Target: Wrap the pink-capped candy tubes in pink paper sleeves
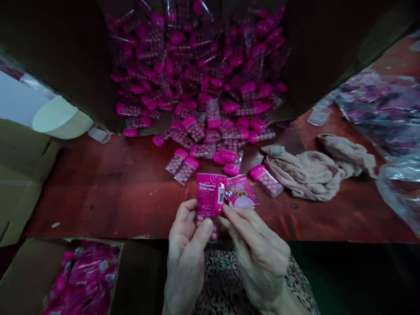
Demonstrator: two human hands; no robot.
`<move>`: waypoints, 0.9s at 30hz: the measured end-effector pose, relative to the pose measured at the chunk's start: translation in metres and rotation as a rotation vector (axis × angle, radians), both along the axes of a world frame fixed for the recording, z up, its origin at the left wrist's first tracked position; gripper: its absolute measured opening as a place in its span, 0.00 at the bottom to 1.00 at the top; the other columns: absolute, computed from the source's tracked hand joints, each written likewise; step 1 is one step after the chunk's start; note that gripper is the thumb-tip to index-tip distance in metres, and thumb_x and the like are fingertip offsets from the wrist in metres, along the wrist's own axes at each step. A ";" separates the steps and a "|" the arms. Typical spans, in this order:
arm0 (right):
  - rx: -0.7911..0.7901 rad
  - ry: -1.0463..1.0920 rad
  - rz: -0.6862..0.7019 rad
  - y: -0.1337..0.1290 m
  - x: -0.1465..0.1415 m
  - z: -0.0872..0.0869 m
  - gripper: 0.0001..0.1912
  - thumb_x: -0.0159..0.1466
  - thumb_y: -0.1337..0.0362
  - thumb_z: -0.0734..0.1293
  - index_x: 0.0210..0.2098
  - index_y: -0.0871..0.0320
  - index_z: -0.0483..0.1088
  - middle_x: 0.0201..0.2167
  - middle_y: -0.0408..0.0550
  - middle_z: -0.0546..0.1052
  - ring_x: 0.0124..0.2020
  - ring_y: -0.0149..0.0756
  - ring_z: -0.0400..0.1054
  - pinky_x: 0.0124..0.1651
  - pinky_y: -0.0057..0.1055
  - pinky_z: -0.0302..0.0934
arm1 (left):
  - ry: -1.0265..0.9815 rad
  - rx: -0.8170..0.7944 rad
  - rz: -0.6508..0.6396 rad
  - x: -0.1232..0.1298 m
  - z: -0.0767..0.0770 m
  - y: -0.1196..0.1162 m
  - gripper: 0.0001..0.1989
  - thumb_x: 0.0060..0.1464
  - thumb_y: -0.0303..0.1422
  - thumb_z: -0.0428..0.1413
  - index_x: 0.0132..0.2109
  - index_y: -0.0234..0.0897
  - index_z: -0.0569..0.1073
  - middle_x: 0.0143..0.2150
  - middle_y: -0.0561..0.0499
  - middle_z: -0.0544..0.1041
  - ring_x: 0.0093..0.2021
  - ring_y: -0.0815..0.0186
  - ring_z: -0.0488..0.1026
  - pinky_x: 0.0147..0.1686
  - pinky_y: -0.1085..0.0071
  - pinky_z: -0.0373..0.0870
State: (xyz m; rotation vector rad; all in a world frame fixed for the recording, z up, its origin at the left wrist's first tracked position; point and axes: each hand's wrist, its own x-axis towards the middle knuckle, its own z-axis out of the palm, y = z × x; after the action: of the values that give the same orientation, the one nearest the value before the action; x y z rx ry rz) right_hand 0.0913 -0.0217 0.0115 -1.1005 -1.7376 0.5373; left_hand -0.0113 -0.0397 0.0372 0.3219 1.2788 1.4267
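Pink card [211, 194], pinched, left hand [186, 253], right hand [257, 256]

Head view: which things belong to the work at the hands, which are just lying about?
In play: left hand, right hand, pink barcoded card, pink-capped clear tube, loose tubes, carton pile of tubes, boxed pink packets.

Lying about: beige cloth, plastic sheeting, cream bucket.

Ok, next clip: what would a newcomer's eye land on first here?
The mass of pink-capped clear tubes comes first, heaped in an open cardboard box and strewn onto the red tabletop. Below them, at bottom centre, the left hand and right hand hold a bright pink printed card.
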 end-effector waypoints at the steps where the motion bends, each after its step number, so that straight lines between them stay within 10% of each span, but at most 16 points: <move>1: 0.032 -0.020 0.014 0.001 0.002 0.000 0.23 0.60 0.78 0.64 0.52 0.53 0.69 0.35 0.50 0.78 0.36 0.36 0.74 0.36 0.32 0.72 | 0.027 0.006 0.005 0.001 -0.001 -0.001 0.12 0.49 0.28 0.59 0.43 0.36 0.70 0.32 0.52 0.73 0.28 0.73 0.68 0.28 0.78 0.66; 13: 0.156 -0.282 0.168 0.024 0.003 -0.001 0.12 0.66 0.73 0.56 0.31 0.61 0.68 0.21 0.46 0.69 0.23 0.32 0.64 0.25 0.27 0.62 | 0.048 -0.081 -0.030 -0.003 -0.002 0.002 0.13 0.48 0.29 0.60 0.41 0.36 0.67 0.27 0.54 0.71 0.24 0.75 0.65 0.25 0.78 0.64; 21: 0.130 -0.097 0.260 0.020 0.016 -0.006 0.16 0.65 0.74 0.60 0.50 0.58 0.68 0.38 0.52 0.76 0.40 0.37 0.71 0.39 0.34 0.69 | 0.111 -0.038 -0.025 0.001 -0.001 0.001 0.16 0.47 0.29 0.59 0.45 0.37 0.69 0.29 0.53 0.71 0.28 0.71 0.67 0.28 0.76 0.66; 27: 0.342 -0.227 0.362 0.029 0.018 -0.001 0.16 0.67 0.72 0.55 0.47 0.61 0.70 0.33 0.53 0.78 0.37 0.40 0.72 0.38 0.37 0.70 | 0.437 -0.093 -0.081 -0.005 0.002 -0.006 0.15 0.49 0.30 0.57 0.46 0.38 0.70 0.31 0.50 0.73 0.26 0.70 0.68 0.25 0.76 0.66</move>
State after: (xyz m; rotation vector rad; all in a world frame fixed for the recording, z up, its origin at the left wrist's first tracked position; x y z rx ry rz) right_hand 0.1091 0.0075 0.0100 -0.6265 -2.1514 0.3205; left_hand -0.0162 -0.0457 0.0389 0.6403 1.6584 1.2625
